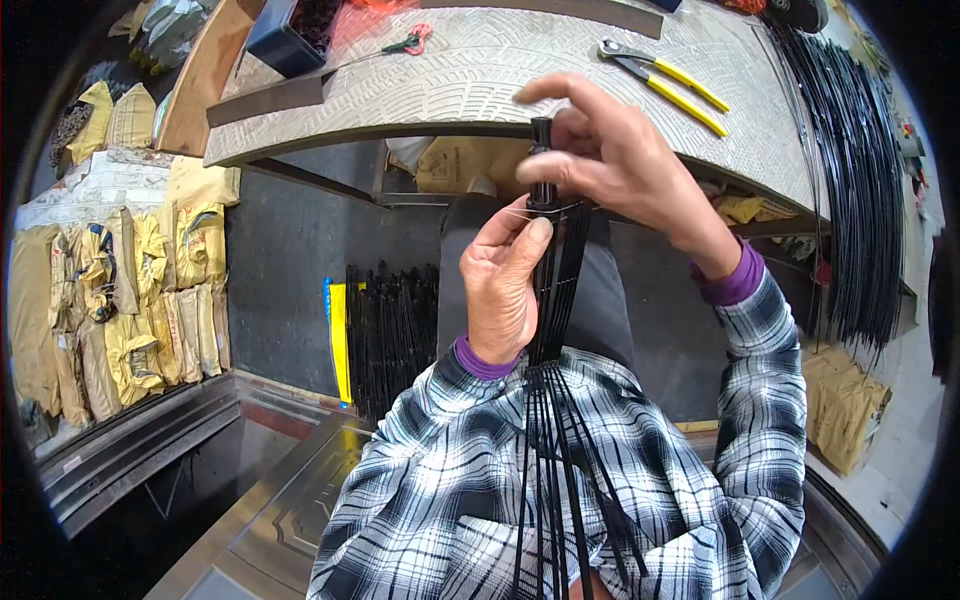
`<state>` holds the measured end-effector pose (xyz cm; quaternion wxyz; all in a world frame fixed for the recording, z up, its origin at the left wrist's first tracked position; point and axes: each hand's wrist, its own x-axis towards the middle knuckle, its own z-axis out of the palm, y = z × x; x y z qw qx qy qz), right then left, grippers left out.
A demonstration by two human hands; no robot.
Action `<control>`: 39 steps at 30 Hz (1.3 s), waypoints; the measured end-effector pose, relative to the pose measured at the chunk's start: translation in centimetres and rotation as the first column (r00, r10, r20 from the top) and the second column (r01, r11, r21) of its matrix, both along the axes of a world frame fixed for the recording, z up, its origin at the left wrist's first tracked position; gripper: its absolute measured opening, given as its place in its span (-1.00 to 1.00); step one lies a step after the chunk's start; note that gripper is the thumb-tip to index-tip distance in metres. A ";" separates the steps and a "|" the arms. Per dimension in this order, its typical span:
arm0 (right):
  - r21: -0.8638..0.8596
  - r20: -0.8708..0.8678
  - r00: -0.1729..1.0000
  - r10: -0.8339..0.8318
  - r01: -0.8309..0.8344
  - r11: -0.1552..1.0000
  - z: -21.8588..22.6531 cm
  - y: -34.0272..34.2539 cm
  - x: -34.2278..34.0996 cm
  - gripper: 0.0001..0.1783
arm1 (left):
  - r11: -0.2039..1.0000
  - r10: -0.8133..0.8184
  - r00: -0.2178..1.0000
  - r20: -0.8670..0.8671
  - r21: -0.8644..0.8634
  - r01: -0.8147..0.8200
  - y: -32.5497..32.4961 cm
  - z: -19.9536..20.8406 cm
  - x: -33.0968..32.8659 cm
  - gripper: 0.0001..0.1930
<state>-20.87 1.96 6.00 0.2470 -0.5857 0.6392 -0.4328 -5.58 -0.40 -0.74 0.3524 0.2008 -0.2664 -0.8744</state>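
Black hub [541, 160] tops a rib bundle [556, 300], held above the lap, below the table [480, 70] edge. Right hand [610, 160] grip pinches hub; left hand [505, 280] grip grasps ribs. Judgement: keep ribs evenly fanned, thin wire taut at hub.

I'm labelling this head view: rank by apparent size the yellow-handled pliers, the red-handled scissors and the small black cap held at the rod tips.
1. yellow-handled pliers
2. red-handled scissors
3. black cap, though it is nearest the camera, so unsure

Workshop: pliers [665, 85] on workbench [480, 70] (stacked sacks [120, 300]).
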 end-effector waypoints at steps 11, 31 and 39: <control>-0.174 0.323 0.934 -0.155 0.220 0.960 -2.6 2.6 0.4 -0.44 | 0.992 0.072 0.995 0.071 -0.113 -0.064 0.4 0.0 0.4 -0.66; -0.088 0.901 0.423 -0.099 0.402 0.912 -8.6 2.9 9.4 -0.51 | 0.992 0.064 0.997 0.045 -0.107 -0.059 -0.2 -0.6 2.4 -0.69; -0.126 0.950 0.305 0.058 0.209 0.970 -9.2 3.7 9.2 -0.73 | 0.997 -0.031 0.999 -0.025 -0.067 0.030 -0.6 -0.5 3.7 -0.68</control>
